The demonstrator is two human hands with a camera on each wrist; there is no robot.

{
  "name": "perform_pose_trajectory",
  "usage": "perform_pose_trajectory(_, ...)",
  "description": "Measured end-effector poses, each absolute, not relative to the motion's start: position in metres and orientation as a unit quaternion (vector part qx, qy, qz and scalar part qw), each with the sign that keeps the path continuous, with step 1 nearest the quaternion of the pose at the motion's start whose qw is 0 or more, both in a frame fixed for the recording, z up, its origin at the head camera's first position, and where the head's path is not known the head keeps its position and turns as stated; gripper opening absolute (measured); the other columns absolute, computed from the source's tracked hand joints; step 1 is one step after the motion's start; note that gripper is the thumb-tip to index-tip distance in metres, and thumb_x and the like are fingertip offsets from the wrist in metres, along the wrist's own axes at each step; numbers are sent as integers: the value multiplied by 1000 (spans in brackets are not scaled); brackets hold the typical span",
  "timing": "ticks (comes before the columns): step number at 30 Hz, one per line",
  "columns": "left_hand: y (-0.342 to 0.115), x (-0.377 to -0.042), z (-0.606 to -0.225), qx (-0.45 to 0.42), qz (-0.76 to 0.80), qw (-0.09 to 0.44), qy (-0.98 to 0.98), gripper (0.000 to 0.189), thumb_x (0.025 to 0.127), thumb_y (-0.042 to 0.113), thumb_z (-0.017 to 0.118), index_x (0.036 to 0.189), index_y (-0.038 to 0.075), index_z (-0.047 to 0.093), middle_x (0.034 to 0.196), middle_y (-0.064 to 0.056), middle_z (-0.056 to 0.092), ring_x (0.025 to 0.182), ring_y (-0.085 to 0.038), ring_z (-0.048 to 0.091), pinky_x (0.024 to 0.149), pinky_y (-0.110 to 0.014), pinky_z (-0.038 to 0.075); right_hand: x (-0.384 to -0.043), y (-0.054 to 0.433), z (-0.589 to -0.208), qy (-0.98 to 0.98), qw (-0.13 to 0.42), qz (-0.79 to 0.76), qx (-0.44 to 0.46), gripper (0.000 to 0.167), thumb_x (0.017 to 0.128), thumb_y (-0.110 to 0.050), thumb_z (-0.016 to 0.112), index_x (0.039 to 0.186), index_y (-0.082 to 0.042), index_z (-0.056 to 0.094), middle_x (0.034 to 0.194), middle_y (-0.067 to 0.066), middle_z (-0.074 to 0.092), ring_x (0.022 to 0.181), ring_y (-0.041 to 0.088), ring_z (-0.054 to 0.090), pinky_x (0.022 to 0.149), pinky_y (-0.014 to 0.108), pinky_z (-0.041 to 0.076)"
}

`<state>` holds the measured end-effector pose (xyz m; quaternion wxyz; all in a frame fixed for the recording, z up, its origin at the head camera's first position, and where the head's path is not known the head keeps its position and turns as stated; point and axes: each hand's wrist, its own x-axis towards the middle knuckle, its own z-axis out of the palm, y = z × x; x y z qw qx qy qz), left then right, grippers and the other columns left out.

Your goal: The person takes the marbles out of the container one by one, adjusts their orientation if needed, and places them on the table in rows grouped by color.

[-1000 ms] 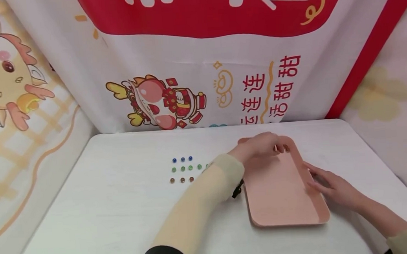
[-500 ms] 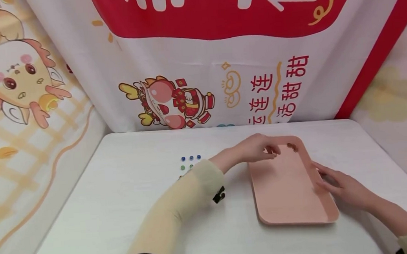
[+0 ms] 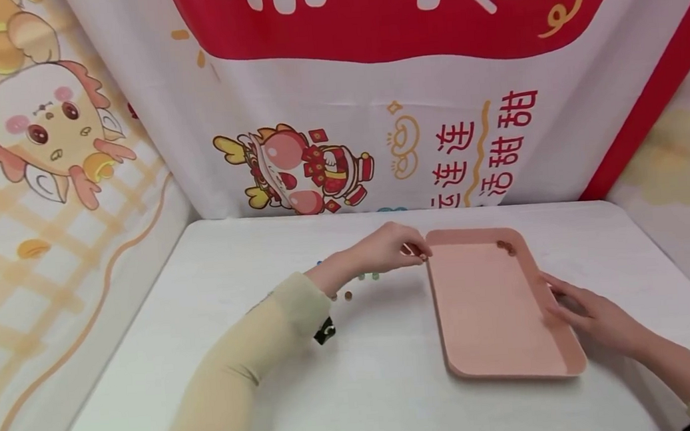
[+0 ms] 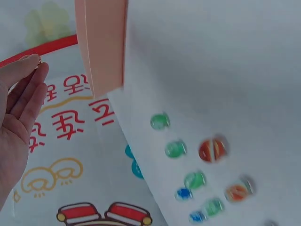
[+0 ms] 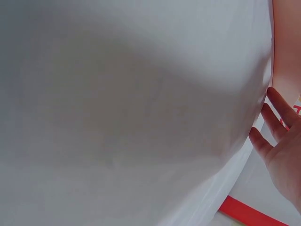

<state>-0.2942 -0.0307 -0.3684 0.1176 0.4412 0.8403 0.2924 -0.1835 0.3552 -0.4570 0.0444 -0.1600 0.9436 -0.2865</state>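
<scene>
My left hand point(image 3: 386, 247) is just off the left rim of a pink tray point(image 3: 496, 312), above the table. Its thumb and fingertips pinch a small brown marble point(image 4: 38, 61), mostly hidden by the fingers. Several brown marbles point(image 3: 506, 247) lie inside the tray's far right corner. My right hand point(image 3: 599, 321) holds the tray's right side, thumb over the rim and fingers along the outer wall. Left of the tray lie rows of marbles: green ones point(image 4: 175, 149), brown ones point(image 4: 212, 149) and blue ones point(image 4: 183, 193). The left forearm hides part of these rows in the head view.
A white table point(image 3: 356, 375) bears everything. Behind it hangs a printed red and white cloth point(image 3: 312, 84); patterned cloth point(image 3: 49, 196) stands at the left and a pale wall point(image 3: 672, 172) at the right.
My left hand has come out of the tray's far end and moved left past its left rim, with a brown marble at the fingertips. The right hand stays on the tray. The head view has shifted slightly.
</scene>
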Motion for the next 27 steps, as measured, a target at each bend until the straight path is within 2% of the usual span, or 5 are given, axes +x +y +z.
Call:
perform_pose_trajectory(9, -73, -287, -367, 409, 301, 134, 851, 16, 91, 10, 68, 107, 12, 72, 97, 7, 67, 91, -4, 61, 83, -19, 49, -181, 355, -456, 944, 47, -288, -155, 70, 97, -35, 59, 154, -10, 26, 142, 28, 42, 124, 47, 39, 92, 68, 33)
perform_pose_trajectory(15, -101, -283, -376, 402, 301, 132, 855, 15, 91, 7, 68, 106, 10, 72, 96, 5, 67, 90, -5, 62, 82, -20, 50, -182, 356, -457, 942, 58, -294, -149, 70, 98, -36, 57, 154, -10, 25, 145, 30, 37, 128, 51, 35, 92, 71, 31)
perform_pose_trajectory(21, -120, -283, -389, 385, 279, 136, 869, 18, 91, 11, 69, 108, 7, 73, 97, 6, 69, 91, -6, 61, 87, -28, 49, -182, 355, -457, 945, 61, -288, -145, 71, 98, -37, 57, 154, -9, 24, 145, 31, 37, 128, 51, 35, 92, 71, 31)
perform_pose_trajectory(27, -128, -283, -405, 355, 283, 169, 875, 17, 91, 11, 69, 107, 8, 73, 93, 6, 67, 75, -15, 63, 68, -28, 51, -183, 355, -457, 944, 59, -289, -147, 72, 98, -37, 57, 154, -9, 23, 145, 31, 37, 127, 50, 36, 91, 71, 31)
